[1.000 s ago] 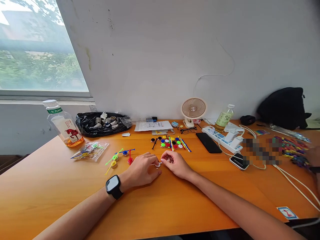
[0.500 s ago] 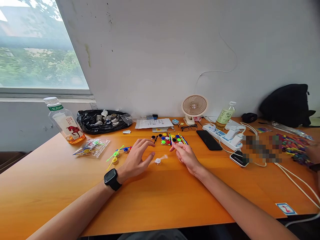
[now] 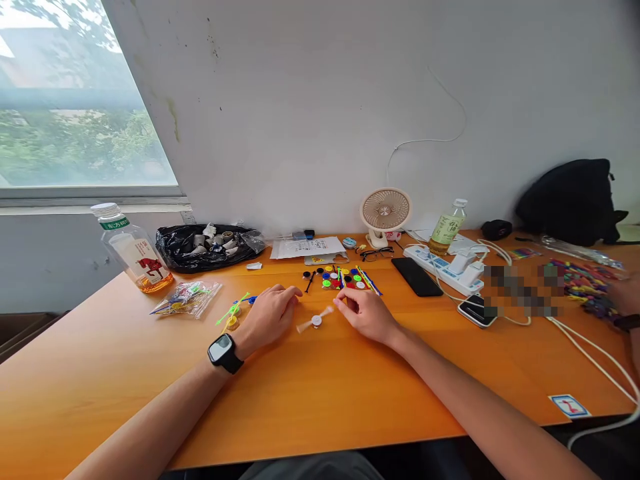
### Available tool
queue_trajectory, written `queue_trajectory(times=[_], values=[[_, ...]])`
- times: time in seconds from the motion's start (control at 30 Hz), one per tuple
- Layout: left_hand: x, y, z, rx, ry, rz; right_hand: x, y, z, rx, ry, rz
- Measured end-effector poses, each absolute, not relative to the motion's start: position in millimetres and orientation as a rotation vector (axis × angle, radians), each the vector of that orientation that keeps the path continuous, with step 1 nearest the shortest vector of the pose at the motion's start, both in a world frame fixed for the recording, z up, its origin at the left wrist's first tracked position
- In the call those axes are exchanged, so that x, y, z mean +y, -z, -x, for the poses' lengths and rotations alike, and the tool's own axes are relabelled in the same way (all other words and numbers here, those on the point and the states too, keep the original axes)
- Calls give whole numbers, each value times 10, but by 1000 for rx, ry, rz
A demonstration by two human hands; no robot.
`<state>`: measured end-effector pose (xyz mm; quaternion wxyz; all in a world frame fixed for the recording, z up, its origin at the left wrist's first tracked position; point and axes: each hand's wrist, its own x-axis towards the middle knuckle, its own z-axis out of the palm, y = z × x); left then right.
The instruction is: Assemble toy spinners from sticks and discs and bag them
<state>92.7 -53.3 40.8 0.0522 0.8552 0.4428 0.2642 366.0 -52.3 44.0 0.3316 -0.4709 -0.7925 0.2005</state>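
Note:
A small white spinner (image 3: 317,321) with a round hub and two pale blades lies on the table between my hands; its blades look slightly blurred. My right hand (image 3: 367,315) is just right of it, thumb and index finger curled together close to a blade tip. Whether they touch the blade I cannot tell. Nothing shows in those fingers. My left hand (image 3: 270,317), with a watch at its wrist, rests on the table, fingers stretched forward and holding nothing. Beside it are a green spinner (image 3: 235,309), a yellow one (image 3: 233,323) and a blue one (image 3: 251,300), partly hidden by the hand.
Several coloured discs and sticks (image 3: 345,279) lie beyond my hands. At left are a bottle (image 3: 137,257), a clear bag of parts (image 3: 186,298) and a black bag (image 3: 175,250). A fan (image 3: 386,213), phone (image 3: 416,277) and power strip (image 3: 440,268) stand right. Another person's hand (image 3: 625,293) is far right.
My left hand has drawn its thumb in and moved slightly away from the white spinner. The spinner's blades have turned. My right hand has come down and left, nearer the blade.

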Motion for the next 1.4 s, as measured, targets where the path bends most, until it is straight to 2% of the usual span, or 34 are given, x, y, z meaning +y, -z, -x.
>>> queue_trajectory(times=[0.27,0.47,0.9,1.07,1.4], values=[[-531,-489,-875,1472,-649,-2634,-498,-444,-3691,-2133,-367,1387],[-509,-482,-839,1458,-626,-2624,-417,-349,-3729,-2159,-511,1368],[-515,-534,-798,1274,-631,-2650,-436,-412,-3794,-2344,-587,1254],[-538,-601,-723,1070,-577,-2722,-468,-495,-3858,-2425,-571,1097],[-556,-524,-693,1118,-335,-2739,-443,-376,-3883,-2535,-675,1059]])
